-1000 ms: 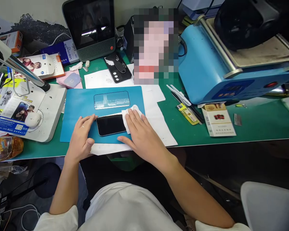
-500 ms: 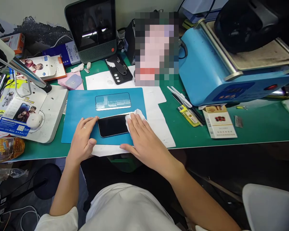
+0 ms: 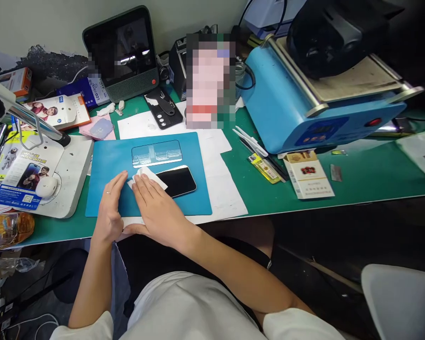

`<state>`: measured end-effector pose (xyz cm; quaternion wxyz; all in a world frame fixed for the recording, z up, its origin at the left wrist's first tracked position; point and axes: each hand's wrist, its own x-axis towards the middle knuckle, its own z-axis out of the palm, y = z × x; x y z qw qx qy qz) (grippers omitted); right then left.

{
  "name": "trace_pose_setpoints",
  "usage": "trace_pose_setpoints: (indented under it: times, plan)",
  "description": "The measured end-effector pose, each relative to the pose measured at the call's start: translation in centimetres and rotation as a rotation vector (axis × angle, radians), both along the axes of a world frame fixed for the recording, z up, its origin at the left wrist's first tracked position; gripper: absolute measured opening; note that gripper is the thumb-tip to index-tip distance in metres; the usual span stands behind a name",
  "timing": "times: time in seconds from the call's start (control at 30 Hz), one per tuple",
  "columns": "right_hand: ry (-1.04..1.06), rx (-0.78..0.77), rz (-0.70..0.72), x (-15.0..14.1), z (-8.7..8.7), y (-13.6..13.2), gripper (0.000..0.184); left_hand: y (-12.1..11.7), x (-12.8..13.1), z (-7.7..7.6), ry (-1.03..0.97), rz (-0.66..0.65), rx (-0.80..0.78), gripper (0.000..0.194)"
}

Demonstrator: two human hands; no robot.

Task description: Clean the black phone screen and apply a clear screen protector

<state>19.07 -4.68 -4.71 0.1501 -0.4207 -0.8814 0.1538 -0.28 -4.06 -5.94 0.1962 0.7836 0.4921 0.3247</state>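
A phone (image 3: 180, 182) with a black screen lies face up on a blue mat (image 3: 108, 174). My right hand (image 3: 156, 205) presses a folded white wipe (image 3: 156, 177) flat onto the phone's left end, which the wipe and fingers cover. Beside that end stands my left hand (image 3: 109, 208), fingers stretched out and holding nothing; whether it touches the phone's edge is hidden. Just behind the phone, a clear glass screen protector (image 3: 157, 154) rests on the mat.
White paper (image 3: 226, 189) lies under the mat. Tweezers (image 3: 250, 141) and a cigarette box (image 3: 308, 174) sit to the right, before a blue machine (image 3: 286, 108). A white lamp base (image 3: 74, 174) stands left. Behind are a black phone case (image 3: 163, 115) and a smart display (image 3: 127, 52).
My right hand has slid the wipe from the phone's right end to its left end. The camera view has shifted slightly. My left hand has stayed by the phone's left end.
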Motion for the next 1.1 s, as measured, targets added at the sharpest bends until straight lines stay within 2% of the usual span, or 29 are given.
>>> trace_pose_setpoints:
  times: [0.17,0.3,0.47,0.53,0.63,0.77,0.97,1.03,1.1]
  plan:
    - [-0.026,0.031,0.022,0.3,-0.4,-1.9,0.116,0.1,0.5,0.3,0.046,0.008,-0.030,0.116]
    - [-0.049,0.060,0.020,0.5,-0.6,-3.4,0.116,-0.2,0.9,0.8,0.043,-0.017,-0.065,0.110]
    - [-0.037,0.040,0.008,5.1,-1.7,-4.4,0.109,-0.4,1.3,1.2,0.089,-0.034,-0.064,0.091]
    - [-0.056,0.022,-0.040,7.4,-1.9,-3.8,0.100,-0.4,1.4,1.3,0.145,-0.027,-0.071,0.083]
    - [-0.070,-0.002,-0.105,9.3,-1.6,-1.7,0.094,-0.2,1.7,1.4,0.241,-0.014,-0.084,0.083]
    - [-0.098,-0.012,-0.135,9.0,-1.2,0.0,0.097,-0.1,1.9,1.2,0.313,-0.001,-0.081,0.081]
    - [-0.114,0.037,-0.177,8.9,-1.7,-3.4,0.101,-0.1,2.0,1.1,0.342,-0.030,-0.062,0.074]
    - [-0.130,0.030,-0.174,9.1,-1.6,-3.3,0.101,0.0,2.0,1.1,0.349,-0.050,-0.055,0.072]
    - [-0.138,0.010,-0.176,9.2,-1.4,-2.0,0.098,0.0,2.0,1.1,0.356,-0.055,-0.058,0.071]
